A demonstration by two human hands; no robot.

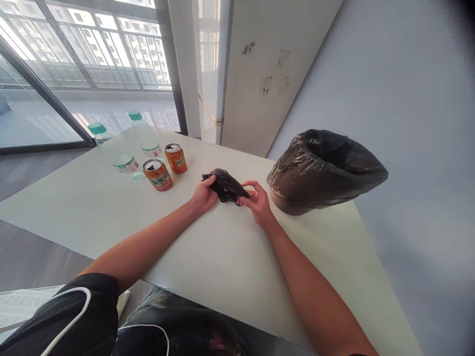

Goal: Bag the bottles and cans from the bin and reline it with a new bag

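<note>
Black plastic bag, crumpled, is held between your hands over the worktop, the fingers of your left hand gripping one end, those of your right hand pinching the other; pull too hard and the thin film could tear. Left of your left hand stand two orange cans and two clear bottles, which a wide sweep could topple. Near your right hand is a black-lined bin
</note>
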